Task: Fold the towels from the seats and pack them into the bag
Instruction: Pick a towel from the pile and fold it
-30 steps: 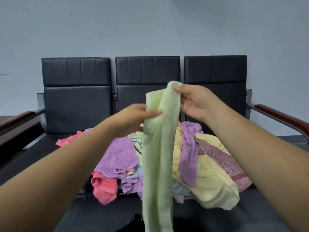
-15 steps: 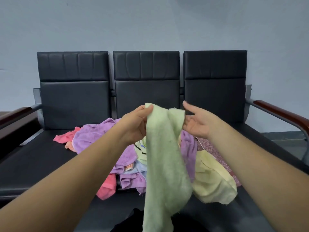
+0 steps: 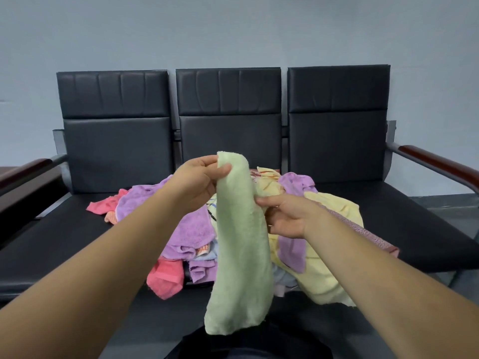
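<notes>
1. The left hand (image 3: 198, 183) is holding the green towel (image 3: 239, 255) up by its top edge. Its grip is a tight pinch, with the thumb in front and the fingers behind the fold.
2. The towel is hanging in a long narrow strip in front of the seats (image 3: 51, 242). Its lower end is dangling clear of them, near a dark shape (image 3: 259, 343) at the bottom edge of the view.
3. The right hand (image 3: 287, 217) is no longer sharing the top edge as it was a second ago. It let go half a second ago and is now reaching lower, its fingertips meeting the towel's right side edge.
4. Whether that grip is already closing on the cloth I cannot tell. The fingers are half curled and touching the edge, but no pinch is showing.
5. The hands are also sitting lower than before, so the towel is coming down toward folding height.
6. This looks like the right hand is running down the edge to find a corner and spread the strip flat, so the fold itself is only beginning.
7. The pile of towels (image 3: 186, 229) is lying loose on the middle seat, unfolded, so most of the task is remaining.
8. No bag is showing plainly, and the dark shape may or may not be it.
</notes>
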Action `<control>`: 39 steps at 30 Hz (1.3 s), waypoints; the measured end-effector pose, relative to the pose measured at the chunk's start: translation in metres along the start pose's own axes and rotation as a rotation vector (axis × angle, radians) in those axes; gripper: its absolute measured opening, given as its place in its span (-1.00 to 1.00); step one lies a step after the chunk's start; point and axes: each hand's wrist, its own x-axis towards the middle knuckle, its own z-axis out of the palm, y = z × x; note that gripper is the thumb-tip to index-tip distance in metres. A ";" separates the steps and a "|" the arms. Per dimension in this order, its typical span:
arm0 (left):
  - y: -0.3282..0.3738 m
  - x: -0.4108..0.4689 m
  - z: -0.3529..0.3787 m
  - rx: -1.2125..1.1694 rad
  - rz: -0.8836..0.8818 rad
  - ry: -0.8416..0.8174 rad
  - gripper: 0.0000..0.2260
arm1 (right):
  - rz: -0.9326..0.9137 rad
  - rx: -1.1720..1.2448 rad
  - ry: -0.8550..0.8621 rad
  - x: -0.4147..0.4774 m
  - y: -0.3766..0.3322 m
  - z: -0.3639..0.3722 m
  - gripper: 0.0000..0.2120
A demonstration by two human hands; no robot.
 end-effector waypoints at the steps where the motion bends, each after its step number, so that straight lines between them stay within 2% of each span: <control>1: 0.000 0.000 -0.005 0.046 0.026 0.034 -0.84 | -0.045 -0.054 0.051 0.000 -0.002 -0.003 -0.81; 3: -0.002 -0.001 -0.014 0.209 0.061 0.127 -0.82 | -0.175 -0.141 0.149 0.000 -0.003 -0.012 -0.70; 5: -0.006 -0.002 -0.021 0.512 0.083 0.190 -0.81 | -0.294 -0.275 0.192 -0.003 -0.004 -0.015 -0.78; 7: -0.010 -0.003 -0.022 0.737 0.052 0.182 -0.85 | -0.328 -0.388 0.198 -0.006 -0.006 -0.016 -0.81; 8: -0.012 -0.003 -0.022 0.751 0.017 0.178 -0.86 | -0.308 -0.380 0.193 -0.007 -0.008 -0.015 -0.79; 10: -0.014 -0.003 -0.018 0.626 -0.089 0.208 -0.85 | -0.200 -0.202 0.178 -0.007 -0.012 -0.014 -0.76; 12: -0.013 -0.002 -0.015 0.281 -0.218 0.231 -0.79 | -0.081 0.052 0.145 -0.012 -0.018 -0.013 -0.82; 14: -0.009 -0.003 -0.014 -0.059 -0.314 0.152 -0.73 | -0.111 0.200 0.055 -0.014 -0.022 -0.018 -0.77; 15: -0.007 -0.006 -0.014 -0.118 -0.323 0.087 -0.73 | -0.152 0.207 0.016 -0.016 -0.022 -0.019 -0.75; 18: -0.009 -0.007 -0.016 -0.039 -0.258 0.011 -0.81 | -0.197 0.111 -0.011 -0.017 -0.019 -0.021 -0.81; 20: -0.015 -0.005 -0.019 0.105 -0.188 0.086 -0.78 | -0.224 -0.043 0.042 -0.015 -0.017 -0.023 -0.82; 23: -0.021 -0.008 -0.022 0.463 -0.054 0.175 -0.83 | -0.258 -0.272 0.160 -0.017 -0.019 -0.026 -0.81; 26: -0.023 -0.011 -0.020 0.718 -0.025 0.184 -0.83 | -0.251 -0.214 0.173 -0.017 -0.018 -0.021 -0.82; 28: -0.023 -0.012 -0.015 0.592 -0.107 0.187 -0.81 | -0.215 -0.045 0.149 -0.018 -0.021 -0.017 -0.81; 31: -0.016 -0.009 -0.011 0.066 -0.286 0.177 -0.82 | -0.158 0.208 0.054 -0.023 -0.029 -0.019 -0.80; 33: -0.008 -0.010 -0.013 -0.207 -0.344 0.083 -0.81 | -0.174 0.241 -0.013 -0.024 -0.030 -0.020 -0.60; 34: -0.007 -0.009 -0.014 -0.244 -0.338 0.040 -0.77 | -0.194 0.208 -0.019 -0.024 -0.030 -0.021 -0.61; 36: -0.011 -0.008 -0.016 -0.121 -0.299 -0.010 -0.83 | -0.208 0.120 0.019 -0.025 -0.027 -0.020 -0.67; 39: -0.021 -0.007 -0.019 0.237 -0.203 0.064 -0.85 | -0.223 -0.212 0.102 -0.024 -0.022 -0.020 -0.77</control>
